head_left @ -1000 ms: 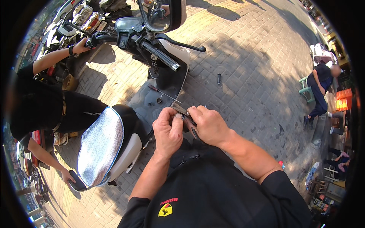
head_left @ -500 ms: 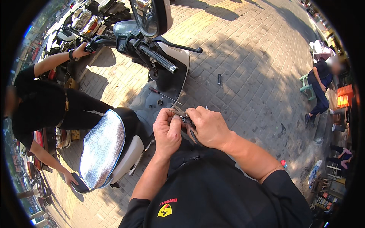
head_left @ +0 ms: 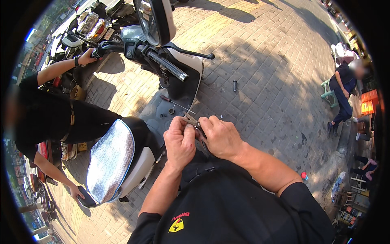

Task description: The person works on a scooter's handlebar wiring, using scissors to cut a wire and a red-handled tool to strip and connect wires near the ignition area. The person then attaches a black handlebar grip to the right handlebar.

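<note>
In front of my body, my right hand (head_left: pixel 221 138) is closed on pliers (head_left: pixel 191 119). My left hand (head_left: pixel 179 144) pinches a small metal part at the jaws, mostly hidden by my fingers. Just beyond my hands, a screwdriver (head_left: pixel 167 99) and a small round metal piece (head_left: pixel 172 111) lie on the floorboard (head_left: pixel 156 122) of a white and black scooter (head_left: pixel 136 166). Its handlebar has a bare metal tube (head_left: pixel 166 65) on the near side.
At left another person (head_left: pixel 44 114) grips the far handlebar and seat back; a silver cover (head_left: pixel 109 160) lies on the seat. Parked scooters (head_left: pixel 91 26) stand behind. A dark cylinder (head_left: pixel 235 86) lies on the paving (head_left: pixel 268 89). Seated people (head_left: pixel 341 93) and orange crates (head_left: pixel 368 101) are at right.
My hands stay together on the pliers and metal part, with small shifts of the fingers. The view has shifted slightly, so the scooter's seat appears a little lower and further right.
</note>
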Demonstrator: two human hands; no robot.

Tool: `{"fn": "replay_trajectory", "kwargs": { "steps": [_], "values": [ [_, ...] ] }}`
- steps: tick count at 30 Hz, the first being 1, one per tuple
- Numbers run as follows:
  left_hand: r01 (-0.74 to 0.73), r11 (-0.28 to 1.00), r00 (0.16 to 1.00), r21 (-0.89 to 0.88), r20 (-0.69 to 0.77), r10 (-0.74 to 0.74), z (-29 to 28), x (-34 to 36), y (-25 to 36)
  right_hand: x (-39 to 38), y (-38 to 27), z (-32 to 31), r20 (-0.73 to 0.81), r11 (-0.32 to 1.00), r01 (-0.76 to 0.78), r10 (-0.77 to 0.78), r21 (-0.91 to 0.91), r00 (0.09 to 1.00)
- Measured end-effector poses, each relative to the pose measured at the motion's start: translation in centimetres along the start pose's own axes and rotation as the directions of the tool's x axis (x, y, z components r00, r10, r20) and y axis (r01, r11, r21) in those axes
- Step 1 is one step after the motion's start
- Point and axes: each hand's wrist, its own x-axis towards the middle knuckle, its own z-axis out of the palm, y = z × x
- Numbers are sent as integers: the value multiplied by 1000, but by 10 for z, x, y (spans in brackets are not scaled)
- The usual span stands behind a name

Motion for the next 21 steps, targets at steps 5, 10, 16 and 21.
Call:
{"fn": "replay_trajectory", "kwargs": {
  "steps": [5,10,16,21],
  "values": [
    [-21,995,1000,93,1,21,-4,5,-3,3,7,-5,29,988,-7,2,151,1000],
    [111,994,992,-1,61,-110,-13,7,-2,11,20,-29,331,825,-167,-25,540,943],
    [251,962,967,-108,75,-244,-10,8,6,13,20,-33,394,740,-253,-18,624,919],
    [49,996,999,69,5,-50,7,7,3,3,3,-8,39,997,-69,67,29,997]
  ]
}}
